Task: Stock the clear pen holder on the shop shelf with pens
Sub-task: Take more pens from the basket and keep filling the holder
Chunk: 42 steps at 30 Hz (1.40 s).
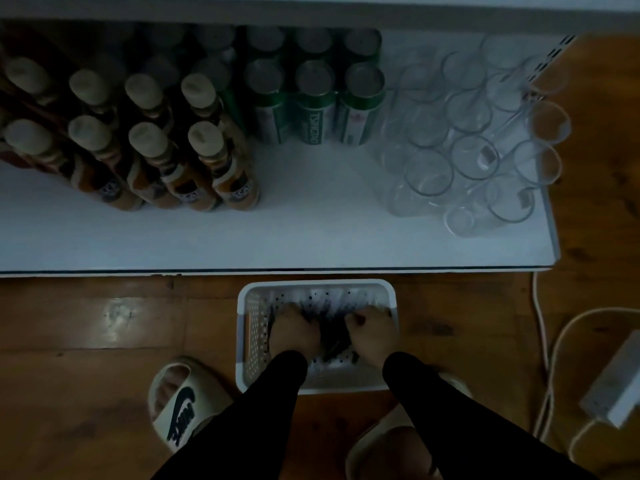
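Observation:
A white perforated basket [250, 327] stands on the wooden floor in front of the shelf, filled with dark pens [331, 336]. Both my hands reach down into it. My left hand [293, 332] has its fingers curled into the pile of pens. My right hand [370, 329] is also curled among the pens at the basket's right side. The clear pen holder [464, 147], a cluster of several transparent tubes, stands at the right end of the white shelf [277, 237]; its tubes look empty apart from small labels.
Brown bottles with pale caps [138, 143] fill the shelf's left, green cans [318, 98] the middle back. A white power strip [613, 386] and cables lie on the floor at right. My feet in pale slippers [180, 407] flank the basket.

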Available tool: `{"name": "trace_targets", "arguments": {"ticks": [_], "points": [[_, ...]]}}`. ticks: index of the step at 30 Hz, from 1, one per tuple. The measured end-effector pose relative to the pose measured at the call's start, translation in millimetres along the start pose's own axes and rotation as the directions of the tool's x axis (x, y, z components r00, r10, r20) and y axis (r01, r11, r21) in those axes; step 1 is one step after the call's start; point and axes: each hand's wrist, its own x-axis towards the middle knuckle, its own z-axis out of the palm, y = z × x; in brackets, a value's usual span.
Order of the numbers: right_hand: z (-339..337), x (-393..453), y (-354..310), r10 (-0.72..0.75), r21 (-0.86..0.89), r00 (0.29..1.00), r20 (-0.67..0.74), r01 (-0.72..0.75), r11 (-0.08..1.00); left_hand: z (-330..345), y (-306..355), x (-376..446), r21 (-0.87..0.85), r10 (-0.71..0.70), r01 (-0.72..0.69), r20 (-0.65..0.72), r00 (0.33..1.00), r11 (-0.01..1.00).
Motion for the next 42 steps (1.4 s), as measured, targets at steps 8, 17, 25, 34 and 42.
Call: {"name": "trace_targets", "arguments": {"ticks": [8, 17, 25, 34, 42], "points": [[24.4, 8.8, -5.3, 0.22, 0.103, 0.968, -0.118, -0.209, 0.973, 8.0, -1.9, -8.3, -0.02, 0.109, -0.107, 0.108, 0.988, 0.994], [24.3, -1.0, 10.6, 0.218, 0.26, 0.976, 0.0, -0.21, 0.942, 7.0, 3.4, -8.5, -0.165, 0.24, -0.205, 0.23, 0.943, 0.965], [24.2, 6.5, 9.4, 0.35, 0.675, 0.908, 0.229, -0.407, 0.615, 9.8, 6.1, 1.2, -0.085, 0.21, -0.192, 0.318, 0.925, 0.978], [19.5, 1.5, 6.5, 0.347, 0.758, 0.879, 0.327, -0.464, 0.459, 9.5, 5.1, -2.8, -0.037, 0.185, -0.184, 0.356, 0.916, 0.982], [5.4, -16.1, -0.3, 0.3, 0.703, 0.917, 0.264, -0.396, 0.591, -16.4, 7.7, -15.5, -0.271, 0.271, -0.153, 0.478, 0.835, 0.95]]}}
